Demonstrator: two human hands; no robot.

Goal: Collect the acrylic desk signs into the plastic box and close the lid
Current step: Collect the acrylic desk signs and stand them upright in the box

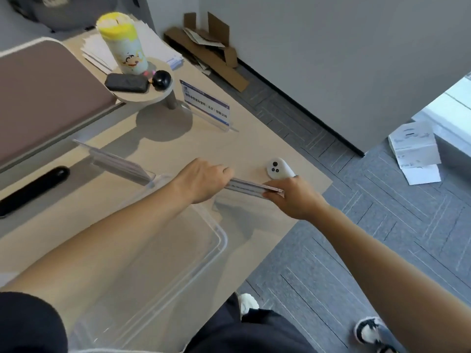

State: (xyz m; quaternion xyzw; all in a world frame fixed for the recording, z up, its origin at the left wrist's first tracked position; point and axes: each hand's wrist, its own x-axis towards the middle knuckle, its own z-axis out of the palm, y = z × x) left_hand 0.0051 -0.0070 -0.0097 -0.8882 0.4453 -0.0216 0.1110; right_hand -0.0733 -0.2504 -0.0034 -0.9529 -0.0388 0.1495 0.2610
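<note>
Clear acrylic is what you hold: your left hand [204,180] and right hand [293,197] pinch the two ends of one desk sign [248,187] above the tabletop [254,149], just beyond the open plastic box [219,240]. Three signs are visible: this one, a second sign [117,161] at the box's far corner, and a third sign [206,105] standing farther away. A white controller [279,168] lies near your right hand.
</note>
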